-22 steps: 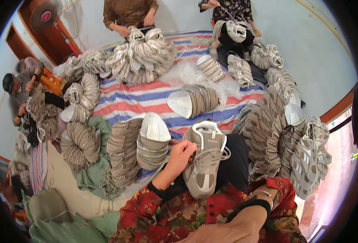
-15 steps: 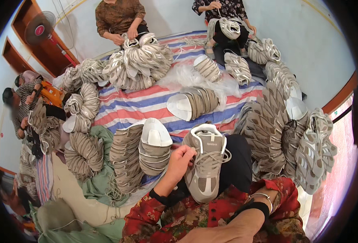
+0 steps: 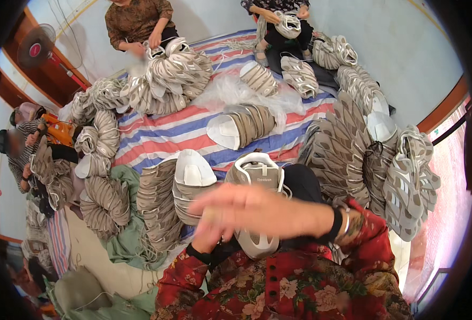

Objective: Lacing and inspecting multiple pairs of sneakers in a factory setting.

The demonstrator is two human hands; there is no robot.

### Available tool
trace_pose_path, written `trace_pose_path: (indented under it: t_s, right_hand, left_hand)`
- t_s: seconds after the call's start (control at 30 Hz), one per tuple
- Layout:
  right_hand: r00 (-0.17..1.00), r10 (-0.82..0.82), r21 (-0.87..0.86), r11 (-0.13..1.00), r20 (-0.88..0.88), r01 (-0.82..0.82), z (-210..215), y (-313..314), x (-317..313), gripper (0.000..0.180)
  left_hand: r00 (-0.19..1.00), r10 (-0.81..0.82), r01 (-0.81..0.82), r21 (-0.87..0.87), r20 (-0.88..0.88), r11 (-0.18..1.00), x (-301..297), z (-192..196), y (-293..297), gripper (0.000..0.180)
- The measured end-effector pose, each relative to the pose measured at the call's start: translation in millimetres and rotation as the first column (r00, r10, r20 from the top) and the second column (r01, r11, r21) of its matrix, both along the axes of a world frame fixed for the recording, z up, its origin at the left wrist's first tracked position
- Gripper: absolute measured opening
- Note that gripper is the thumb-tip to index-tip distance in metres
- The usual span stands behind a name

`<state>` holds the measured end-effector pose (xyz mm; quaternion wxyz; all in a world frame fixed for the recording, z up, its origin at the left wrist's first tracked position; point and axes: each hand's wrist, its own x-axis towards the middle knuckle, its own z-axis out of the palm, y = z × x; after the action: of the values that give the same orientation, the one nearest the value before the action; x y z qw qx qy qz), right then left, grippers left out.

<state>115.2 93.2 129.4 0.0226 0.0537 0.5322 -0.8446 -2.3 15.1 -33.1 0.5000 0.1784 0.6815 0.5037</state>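
A grey-beige sneaker with a white sole lies on my lap, heel pointing away from me. My right hand sweeps across it from the right, blurred, with its fingers spread and nothing visible in them. A black cuff and a bracelet sit on that wrist. My left hand is mostly hidden under the right one. It rests curled against the sneaker's left side near the toe. A stack of matching shoes with white insoles stands just left of the sneaker.
Rows of stacked grey shoes ring me on a striped mat. Crumpled clear plastic lies further out. Two people sit handling shoes at the far side, others at the left. A fan stands far left.
My right hand has risen from the lower edge and swung left across the sneaker, now covering its middle. The left hand stays at the shoe's side. The view has tilted slightly.
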Motion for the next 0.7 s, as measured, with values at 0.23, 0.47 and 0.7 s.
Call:
trace_pose_path:
  t_s: [0.23,0.47,0.7]
  right_hand:
    - [0.504,-0.73,0.079,0.532,-0.461,0.843,33,87,1,0.038]
    - [0.775,-0.473,0.785,0.24,-0.419,0.57,-96,94,31,0.031]
    - [0.253,-0.94,0.473,0.12,-0.23,0.873,-47,149,192,0.047]
  left_hand:
    - [0.996,-0.047,0.061,0.208,-0.074,0.976,-9,24,8,0.018]
    - [0.998,-0.027,0.036,0.151,-0.063,0.988,-4,13,7,0.017]
    - [0.971,-0.094,0.135,0.178,-0.22,0.975,-22,-21,1,0.029]
